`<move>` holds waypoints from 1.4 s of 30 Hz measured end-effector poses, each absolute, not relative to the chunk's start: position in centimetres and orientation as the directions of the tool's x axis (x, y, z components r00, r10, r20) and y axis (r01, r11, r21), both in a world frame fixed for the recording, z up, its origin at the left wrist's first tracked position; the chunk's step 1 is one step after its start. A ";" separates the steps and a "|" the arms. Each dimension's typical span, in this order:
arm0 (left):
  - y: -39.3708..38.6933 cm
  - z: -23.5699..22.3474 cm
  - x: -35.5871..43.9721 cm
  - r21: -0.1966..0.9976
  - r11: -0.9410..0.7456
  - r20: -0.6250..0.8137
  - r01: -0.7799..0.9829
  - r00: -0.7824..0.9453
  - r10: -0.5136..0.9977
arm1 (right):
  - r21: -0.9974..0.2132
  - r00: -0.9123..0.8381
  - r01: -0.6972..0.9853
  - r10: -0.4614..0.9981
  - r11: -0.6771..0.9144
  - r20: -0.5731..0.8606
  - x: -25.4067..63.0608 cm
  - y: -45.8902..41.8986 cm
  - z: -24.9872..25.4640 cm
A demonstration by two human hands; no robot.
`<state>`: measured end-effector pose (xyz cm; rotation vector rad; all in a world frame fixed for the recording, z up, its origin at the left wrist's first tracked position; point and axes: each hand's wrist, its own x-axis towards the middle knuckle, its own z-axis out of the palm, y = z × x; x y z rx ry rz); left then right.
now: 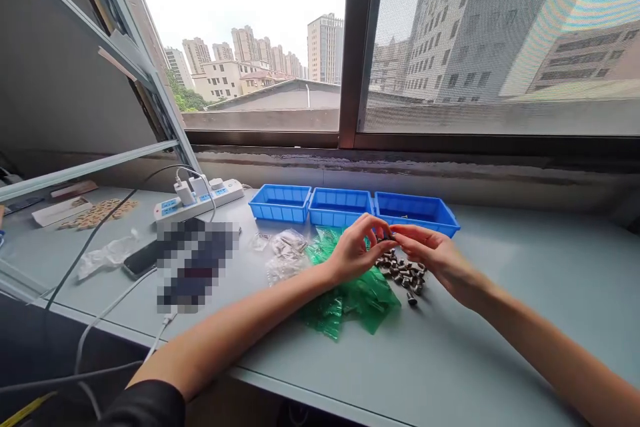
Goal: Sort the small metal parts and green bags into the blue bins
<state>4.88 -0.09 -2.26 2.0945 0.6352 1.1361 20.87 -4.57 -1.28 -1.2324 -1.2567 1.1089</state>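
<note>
My left hand [357, 247] and my right hand [433, 252] meet fingertip to fingertip over the table. Pinched between them is a small dark metal part [388, 237], mostly covered by the fingers. It resembles the bolts below, but its exact kind is hidden. Under my right hand lies a pile of short, dark metal bolts [404, 275]. One bolt [411, 299] with a wide black head lies apart, at the near edge of the pile. Green plastic bags [367, 297] are spread beneath my left hand and forearm. Left of them rests a clear bag [289, 245] of small silvery parts.
Three blue bins [341, 207] stand in a row behind my hands. At left are a white power strip [200, 200] with chargers, a black phone [143, 260], a blurred-out object [197, 270], cables, crumpled clear plastic [107, 255] and small tan pieces [100, 213].
</note>
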 end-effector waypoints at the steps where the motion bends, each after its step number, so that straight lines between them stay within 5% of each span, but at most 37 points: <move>1: 0.0 -2.3 4.9 0.738 -0.666 0.541 0.109 0.495 0.680 | -0.994 0.058 0.078 0.995 0.072 0.077 20.8 -4.6 -1.2; 10: 0.2 -2.4 4.9 0.671 -0.727 0.568 0.148 0.528 0.632 | -0.987 0.167 0.097 0.976 0.126 0.141 20.2 -4.7 -0.3; 23: 0.0 -1.7 4.7 0.682 -0.704 0.531 0.197 0.528 0.663 | -0.996 0.130 -0.086 0.991 0.034 0.022 19.2 -5.1 -0.3; 30: 0.0 -1.5 4.8 0.754 -0.638 0.534 0.156 0.419 0.734 | -0.992 0.337 -0.096 0.940 0.086 0.049 21.7 -3.5 -0.6; 35: 0.2 -1.6 4.7 0.765 -0.618 0.540 0.178 0.345 0.768 | -0.981 0.428 0.111 0.883 0.158 0.191 24.3 -2.5 -1.2; 42: 0.3 -1.5 4.7 0.724 -0.642 0.558 0.251 0.334 0.760 | -0.800 0.199 0.570 0.913 0.189 0.357 25.5 -2.8 -1.5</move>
